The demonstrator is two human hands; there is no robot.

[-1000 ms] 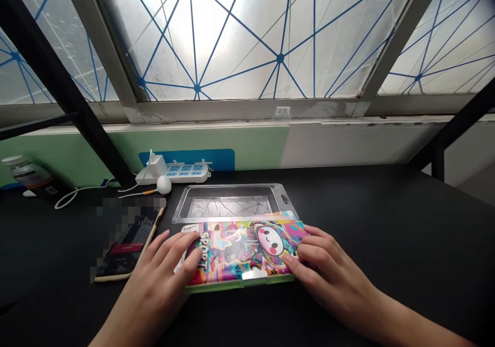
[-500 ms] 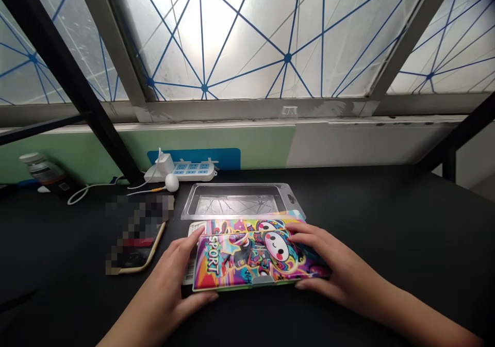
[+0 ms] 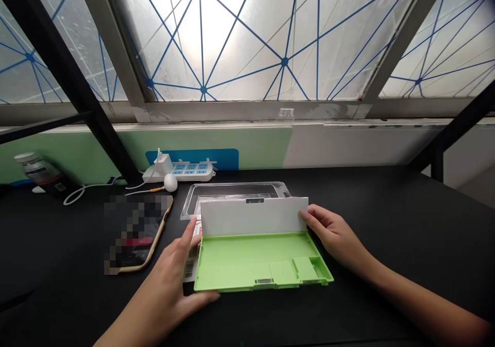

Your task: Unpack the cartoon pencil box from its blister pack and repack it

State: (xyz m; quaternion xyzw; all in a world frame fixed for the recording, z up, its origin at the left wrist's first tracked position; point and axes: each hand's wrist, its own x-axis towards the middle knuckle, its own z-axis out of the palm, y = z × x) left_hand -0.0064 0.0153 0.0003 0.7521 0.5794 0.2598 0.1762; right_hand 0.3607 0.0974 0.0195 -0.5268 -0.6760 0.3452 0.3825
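Observation:
A pencil case [image 3: 240,259] lies opened on the black table, its green tray bare inside, with a small compartment at the right end. Its white-lined lid [image 3: 253,220] stands raised at the back edge. At the lid's right edge, my right hand [image 3: 332,233] pinches it between thumb and fingers. My left hand [image 3: 178,267] grips the tray's left end, thumb along the front edge and fingers at the back corner. Partly hidden beneath the case is a printed card [image 3: 189,269] with a barcode. Behind the lid sits a clear plastic package tray [image 3: 189,202].
To the left lies a phone [image 3: 145,244] with a tan edge, partly pixelated. Farther back are a white power strip [image 3: 193,170] with a plug and cable, and a bottle [image 3: 42,171]. Black frame bars [image 3: 73,79] slant at both sides before the window.
The pencil case's colourful lid has swung up and back, showing the green inside. My right hand has moved from the case's right end up to the lid's edge. My left hand stays put.

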